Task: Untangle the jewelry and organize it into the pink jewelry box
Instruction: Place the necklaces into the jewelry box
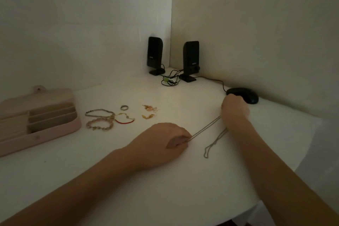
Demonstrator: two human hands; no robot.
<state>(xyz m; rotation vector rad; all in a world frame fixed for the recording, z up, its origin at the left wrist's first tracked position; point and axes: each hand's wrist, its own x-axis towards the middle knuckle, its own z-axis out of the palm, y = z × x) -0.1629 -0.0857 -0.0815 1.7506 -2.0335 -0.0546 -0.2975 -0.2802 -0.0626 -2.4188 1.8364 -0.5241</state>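
Head view: my left hand (161, 145) and right hand (234, 110) each pinch the chain (207, 128) on the desk (128, 170). I should pull slowly so knots loosen. The box (55, 130) waits, open, far left.

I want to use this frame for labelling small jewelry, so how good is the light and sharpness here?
Head view: dim and warm-tinted, with a brighter patch on the table in front of the speakers. The silver chain between the left hand and right hand reads clearly, but the earrings are soft blobs. Wide-angle bending shows at the edges.
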